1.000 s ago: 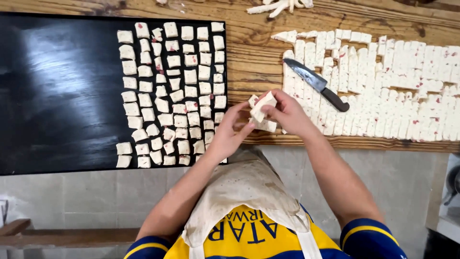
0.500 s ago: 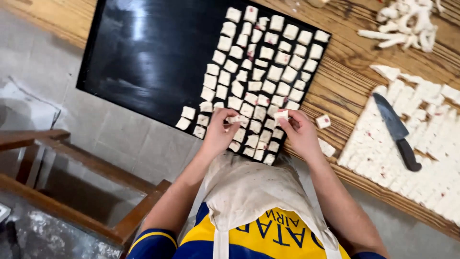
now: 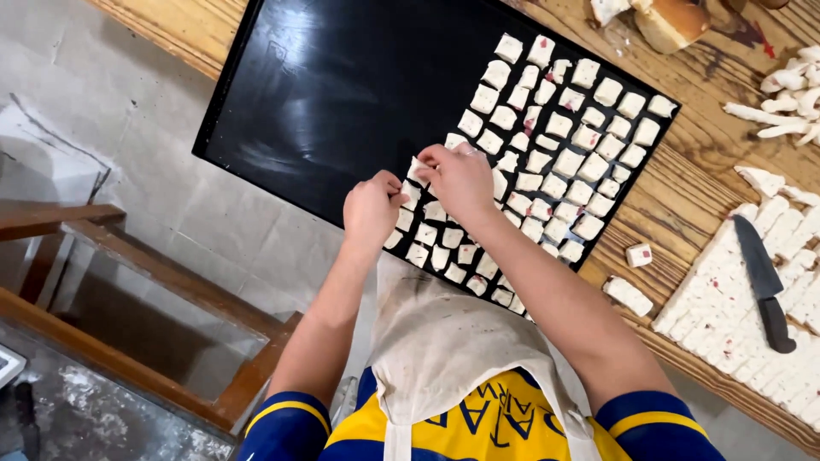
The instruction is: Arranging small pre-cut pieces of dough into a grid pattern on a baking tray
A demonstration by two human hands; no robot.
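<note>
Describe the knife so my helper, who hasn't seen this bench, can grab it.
Look at the wooden bench, right of the black tray. On the slab of cut white dough squares lies the knife: the only dark, long thing there, black handle nearest the bench's edge.

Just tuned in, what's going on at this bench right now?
A person in an apron leans over a black baking tray. Both hands are at the edge of the rows of small white dough squares that fill its right part. The left hand and right hand pinch pieces there. To the right, a knife lies on a slab of cut dough on the wooden table.
</note>
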